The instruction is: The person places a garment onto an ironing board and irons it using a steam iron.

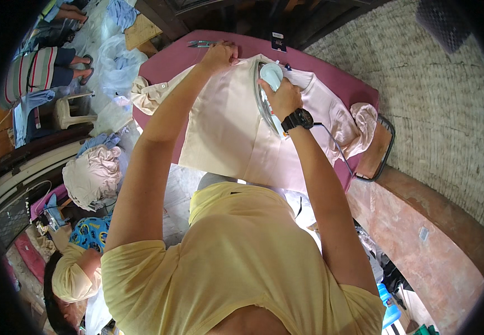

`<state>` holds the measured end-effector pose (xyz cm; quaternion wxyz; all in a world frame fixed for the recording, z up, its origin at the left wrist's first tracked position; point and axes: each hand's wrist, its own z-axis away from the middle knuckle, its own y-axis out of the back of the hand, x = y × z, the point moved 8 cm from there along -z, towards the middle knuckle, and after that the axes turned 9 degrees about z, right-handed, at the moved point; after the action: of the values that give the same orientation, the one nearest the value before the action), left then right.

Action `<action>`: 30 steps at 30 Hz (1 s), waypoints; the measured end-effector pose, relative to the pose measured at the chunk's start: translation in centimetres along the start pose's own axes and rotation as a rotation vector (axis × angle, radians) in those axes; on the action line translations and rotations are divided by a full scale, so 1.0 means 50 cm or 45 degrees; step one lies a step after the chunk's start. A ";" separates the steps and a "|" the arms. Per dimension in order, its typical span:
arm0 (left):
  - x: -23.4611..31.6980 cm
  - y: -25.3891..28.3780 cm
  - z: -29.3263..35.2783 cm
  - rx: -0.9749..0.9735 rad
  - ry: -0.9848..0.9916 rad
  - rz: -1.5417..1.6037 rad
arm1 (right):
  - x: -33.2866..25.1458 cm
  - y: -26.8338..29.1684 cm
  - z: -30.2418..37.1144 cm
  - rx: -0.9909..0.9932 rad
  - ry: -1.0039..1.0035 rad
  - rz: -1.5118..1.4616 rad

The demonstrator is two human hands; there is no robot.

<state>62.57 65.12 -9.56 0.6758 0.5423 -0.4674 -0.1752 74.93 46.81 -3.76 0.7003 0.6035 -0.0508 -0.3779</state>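
A pale cream-pink shirt (pixel 219 120) lies spread over a maroon-covered ironing board (pixel 164 62). My right hand (pixel 282 99) is wrapped round the handle of a clothes iron (pixel 271 73) with a pale green top. The iron rests on the shirt, right of its middle, and a dark cord runs from near my wrist toward the board's right edge. At the shirt's upper left edge, my left hand (pixel 221 54) has its fingers bent closed on the cloth. Small thread snips (pixel 201 43) lie on the board just beyond that hand.
A dark tag (pixel 278 42) lies at the board's far edge. Left on the floor are a crumpled cloth pile (pixel 92 176), plastic bags (pixel 118 67) and a beige plastic stool (pixel 69 114). Other people are at the left. A stone ledge (pixel 420 223) runs along the right.
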 end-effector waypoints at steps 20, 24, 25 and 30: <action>-0.013 -0.102 -0.093 -0.319 0.151 0.810 | 0.018 0.047 0.109 -0.003 0.181 0.000; 0.032 -0.115 -0.106 -0.623 0.310 0.703 | 0.035 0.042 0.125 0.002 0.073 -0.033; 0.055 -0.096 -0.106 -0.679 0.303 0.695 | 0.039 0.039 0.126 0.030 0.058 -0.038; 0.036 -0.055 -0.065 -0.784 0.429 0.835 | 0.013 0.029 0.120 0.089 0.056 -0.020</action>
<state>66.87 64.66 -11.16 0.8910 0.1620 -0.4241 0.0072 72.91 41.59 -1.12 0.6768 0.6360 -0.0437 -0.3680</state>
